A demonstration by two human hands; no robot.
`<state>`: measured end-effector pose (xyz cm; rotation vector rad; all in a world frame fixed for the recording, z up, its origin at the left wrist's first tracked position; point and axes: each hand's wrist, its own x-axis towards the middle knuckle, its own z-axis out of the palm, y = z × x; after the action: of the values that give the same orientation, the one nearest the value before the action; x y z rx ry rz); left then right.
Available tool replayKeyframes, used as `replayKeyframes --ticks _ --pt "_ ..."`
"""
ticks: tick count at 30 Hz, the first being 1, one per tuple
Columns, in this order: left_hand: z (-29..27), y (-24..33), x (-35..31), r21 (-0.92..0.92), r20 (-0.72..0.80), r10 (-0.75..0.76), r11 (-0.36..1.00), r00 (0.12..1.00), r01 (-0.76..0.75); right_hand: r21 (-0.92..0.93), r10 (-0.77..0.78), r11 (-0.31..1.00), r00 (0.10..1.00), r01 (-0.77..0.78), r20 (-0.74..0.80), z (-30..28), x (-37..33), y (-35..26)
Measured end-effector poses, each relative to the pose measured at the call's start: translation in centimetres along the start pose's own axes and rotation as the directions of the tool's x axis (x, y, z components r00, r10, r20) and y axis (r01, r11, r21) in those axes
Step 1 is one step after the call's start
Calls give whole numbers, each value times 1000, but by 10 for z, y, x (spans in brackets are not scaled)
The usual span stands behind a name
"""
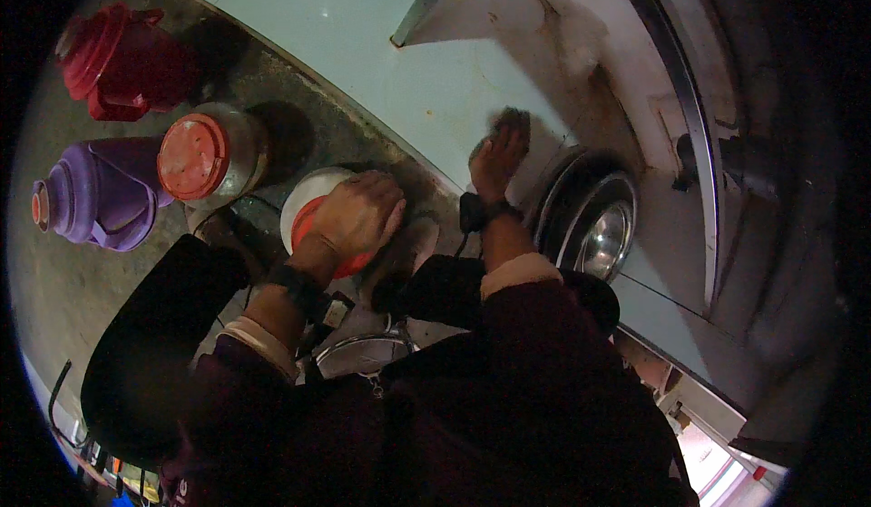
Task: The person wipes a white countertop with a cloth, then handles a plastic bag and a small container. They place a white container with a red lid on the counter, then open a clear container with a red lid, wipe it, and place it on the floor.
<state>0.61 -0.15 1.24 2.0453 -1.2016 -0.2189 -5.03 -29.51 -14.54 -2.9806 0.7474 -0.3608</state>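
My left hand (pixel 358 217) is over a round white container (pixel 313 185) with an orange-red inside or lid (pixel 304 221). Its fingers are bent and close together, and their tips point down out of sight; anything in them is hidden. Farther right, my right hand (pixel 499 155) reaches over the pale tiled ledge (pixel 399 76). Its fingers stretch forward, darkened by shadow and slightly blurred, and I see no object held in it. Just to its right, dark round pans and a shiny steel bowl (pixel 606 239) are stacked together.
On the floor at left stand a red jug (pixel 127 63), a purple jug (pixel 100 194) and a clear jar with an orange lid (pixel 195 158). A curved metal edge (pixel 703 135) rises at right. A metal leg (pixel 422 13) meets the ledge. My knees flank a metal ring (pixel 363 353).
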Motion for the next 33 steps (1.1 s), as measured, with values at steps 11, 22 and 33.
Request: replayKeyframes --ticks 11,22,33 --pt "0 1 5 -1 -13 29 1000 999 -29 64 -8 998 988 -2 157 -9 -20 -95" --pt "2 -2 2 42 26 -13 999 1000 12 138 -326 944 916 300 234 4 103 -84" --pt "1 -2 15 57 185 -95 995 978 86 23 -219 975 975 220 -45 13 97 -5"
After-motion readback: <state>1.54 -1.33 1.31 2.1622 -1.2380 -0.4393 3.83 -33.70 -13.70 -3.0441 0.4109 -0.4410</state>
